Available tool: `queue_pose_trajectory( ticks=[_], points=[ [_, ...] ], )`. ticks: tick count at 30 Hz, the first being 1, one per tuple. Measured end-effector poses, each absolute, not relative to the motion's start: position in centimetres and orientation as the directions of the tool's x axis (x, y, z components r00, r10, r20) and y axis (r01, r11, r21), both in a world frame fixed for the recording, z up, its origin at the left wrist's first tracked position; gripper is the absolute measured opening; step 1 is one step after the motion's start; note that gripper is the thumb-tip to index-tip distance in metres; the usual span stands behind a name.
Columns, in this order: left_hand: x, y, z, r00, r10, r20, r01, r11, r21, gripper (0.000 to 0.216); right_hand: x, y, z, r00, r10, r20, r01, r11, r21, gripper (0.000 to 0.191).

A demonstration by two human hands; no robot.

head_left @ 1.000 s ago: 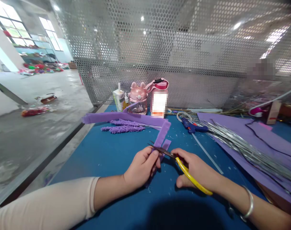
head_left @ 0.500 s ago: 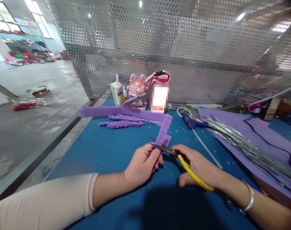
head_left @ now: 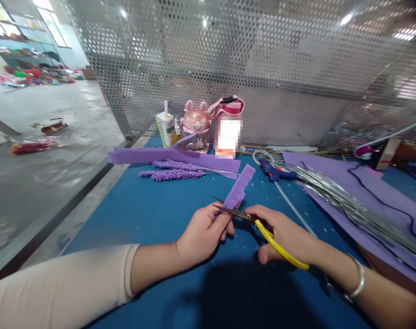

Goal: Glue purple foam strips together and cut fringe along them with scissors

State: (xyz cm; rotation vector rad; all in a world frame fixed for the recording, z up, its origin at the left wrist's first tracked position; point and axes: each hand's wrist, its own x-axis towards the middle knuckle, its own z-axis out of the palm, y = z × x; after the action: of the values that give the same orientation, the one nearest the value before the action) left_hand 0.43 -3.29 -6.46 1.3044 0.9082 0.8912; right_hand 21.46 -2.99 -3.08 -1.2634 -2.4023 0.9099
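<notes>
The left hand [head_left: 204, 233] pinches the purple strip [head_left: 240, 185] above the tabletop [head_left: 125, 224]; from where I stand, the right hand [head_left: 285, 233] grips scissors [head_left: 244, 214], spread across it. Best hold the strip taut, fingers [head_left: 224, 219] clear of the cut.

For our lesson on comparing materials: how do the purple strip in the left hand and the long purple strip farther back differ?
The held strip shows less length than the long strip.
The held strip is gripped by the left hand; the long strip lies on the table.
Scissors meet the held strip, not the long strip.
Both are purple.
</notes>
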Motion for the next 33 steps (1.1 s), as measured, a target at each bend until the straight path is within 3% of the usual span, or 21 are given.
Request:
queue_pose_trajectory(
  ticks=[17, 33],
  points=[
    [0.3, -3.5, -6.7, 0.396, 0.918, 0.005, 0.007, -0.009, 1.0, 0.034, 21.7, -2.5, -3.9, -0.596, 0.803, -0.026, 0.567, 0.397, -0.722, 0.065],
    [0.3, -3.5, -6.7, 0.44, 0.896, -0.057, -0.034, 0.08, 0.996, 0.033, 22.2, -2.2, -4.3, -0.569, 0.822, 0.002, 0.614, 0.426, -0.664, 0.051]
  ],
)
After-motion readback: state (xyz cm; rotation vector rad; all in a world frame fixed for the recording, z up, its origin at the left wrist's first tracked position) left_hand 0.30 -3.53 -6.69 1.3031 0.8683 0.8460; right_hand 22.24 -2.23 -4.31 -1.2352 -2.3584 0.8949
